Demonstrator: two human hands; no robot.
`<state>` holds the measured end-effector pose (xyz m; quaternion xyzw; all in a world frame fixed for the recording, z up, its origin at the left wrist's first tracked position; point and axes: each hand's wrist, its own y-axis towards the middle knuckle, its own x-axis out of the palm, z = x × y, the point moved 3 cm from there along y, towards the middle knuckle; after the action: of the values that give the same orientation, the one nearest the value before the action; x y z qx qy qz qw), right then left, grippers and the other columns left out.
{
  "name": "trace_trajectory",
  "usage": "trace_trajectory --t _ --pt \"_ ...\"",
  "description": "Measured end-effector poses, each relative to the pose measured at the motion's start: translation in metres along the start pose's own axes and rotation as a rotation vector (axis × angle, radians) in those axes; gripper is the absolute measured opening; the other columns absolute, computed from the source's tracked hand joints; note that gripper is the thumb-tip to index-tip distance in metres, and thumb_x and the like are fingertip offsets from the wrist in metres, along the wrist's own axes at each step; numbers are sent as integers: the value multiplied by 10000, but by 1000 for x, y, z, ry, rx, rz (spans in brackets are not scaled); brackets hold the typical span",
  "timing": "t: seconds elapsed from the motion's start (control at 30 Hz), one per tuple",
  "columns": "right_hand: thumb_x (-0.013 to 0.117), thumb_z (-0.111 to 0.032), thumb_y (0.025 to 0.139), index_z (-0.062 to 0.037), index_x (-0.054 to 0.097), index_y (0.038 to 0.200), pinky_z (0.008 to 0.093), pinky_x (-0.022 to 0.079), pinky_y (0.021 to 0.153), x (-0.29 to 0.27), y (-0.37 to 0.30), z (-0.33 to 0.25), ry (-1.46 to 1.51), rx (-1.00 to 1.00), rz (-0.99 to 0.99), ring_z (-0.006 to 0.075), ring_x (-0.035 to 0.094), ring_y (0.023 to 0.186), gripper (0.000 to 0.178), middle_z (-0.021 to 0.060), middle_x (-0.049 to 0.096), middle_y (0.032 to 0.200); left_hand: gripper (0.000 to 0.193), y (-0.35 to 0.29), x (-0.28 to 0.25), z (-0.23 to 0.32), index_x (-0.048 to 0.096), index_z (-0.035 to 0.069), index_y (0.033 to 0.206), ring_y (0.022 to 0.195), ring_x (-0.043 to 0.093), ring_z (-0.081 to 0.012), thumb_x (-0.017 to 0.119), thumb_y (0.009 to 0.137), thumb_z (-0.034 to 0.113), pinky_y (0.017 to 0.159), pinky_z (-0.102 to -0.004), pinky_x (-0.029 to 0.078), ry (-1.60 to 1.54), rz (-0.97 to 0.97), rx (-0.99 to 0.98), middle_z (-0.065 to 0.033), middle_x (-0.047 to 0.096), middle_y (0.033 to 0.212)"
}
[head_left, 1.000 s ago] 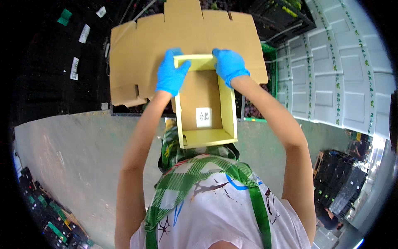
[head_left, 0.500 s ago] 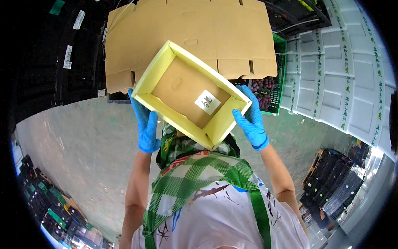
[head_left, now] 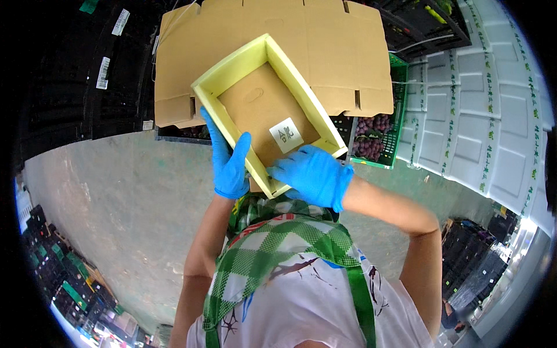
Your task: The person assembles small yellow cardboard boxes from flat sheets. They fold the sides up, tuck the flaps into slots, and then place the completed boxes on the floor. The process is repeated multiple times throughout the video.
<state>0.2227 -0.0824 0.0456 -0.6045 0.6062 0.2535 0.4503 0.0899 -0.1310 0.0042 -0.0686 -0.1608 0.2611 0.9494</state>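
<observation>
In front of me is a yellow-walled open box (head_left: 316, 104), tilted so that its inside faces me. Its brown bottom carries a white label (head_left: 286, 134) with dark marks. My left hand (head_left: 229, 162), in a blue glove, grips the left long wall, with the thumb over the rim and the fingers outside. My right hand (head_left: 316, 174), gloved alike, lies over the near end wall, its fingers bent into the box just below the label. The tips of those fingers are partly hidden.
Flat cardboard (head_left: 325, 46) covers crates beyond the box. A green crate (head_left: 400, 110) with dark grapes (head_left: 371, 136) shows at its right. Black crates (head_left: 69, 98) stand to the left, and white boxes (head_left: 464, 110) are stacked at the right. More stacked crates (head_left: 476, 261) lie farther behind.
My right hand has moved from the right corner to the near end of the box, its fingers now inside. The box has turned clockwise and risen slightly in view; my left hand still holds its side.
</observation>
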Motion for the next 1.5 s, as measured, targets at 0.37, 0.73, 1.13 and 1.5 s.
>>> trace_trajectory --t 0.37,0.73,1.13,1.5 --pt "581 -149 544 49 396 1102 380 388 818 26 44 21 489 -65 -811 331 472 953 620 224 476 1025 624 17 5 -4 93 45 1312 1230 169 -167 388 763 6 990 -298 169 -41 -33 111 -65 111 1366" --pt "601 -149 549 26 330 1151 407 417 738 18 53 15 384 -11 -893 364 493 887 683 241 490 958 628 19 3 -9 144 43 1307 1205 225 -157 414 742 -6 978 -288 195 -35 2 149 -59 180 1349" --pt "537 -139 772 3 446 1103 323 336 894 -69 -38 34 752 169 878 216 446 1053 372 132 468 1138 604 -19 -13 12 101 108 1319 1257 114 -208 348 840 381 996 -413 109 314 -182 303 -78 86 1372" --pt "217 -412 887 -107 188 1300 254 333 905 23 -12 55 1860 446 814 132 390 1077 514 39 368 1217 654 -4 30 -4 11 119 1321 1179 267 -194 352 847 413 963 -327 258 -145 -133 -65 -56 149 1341"
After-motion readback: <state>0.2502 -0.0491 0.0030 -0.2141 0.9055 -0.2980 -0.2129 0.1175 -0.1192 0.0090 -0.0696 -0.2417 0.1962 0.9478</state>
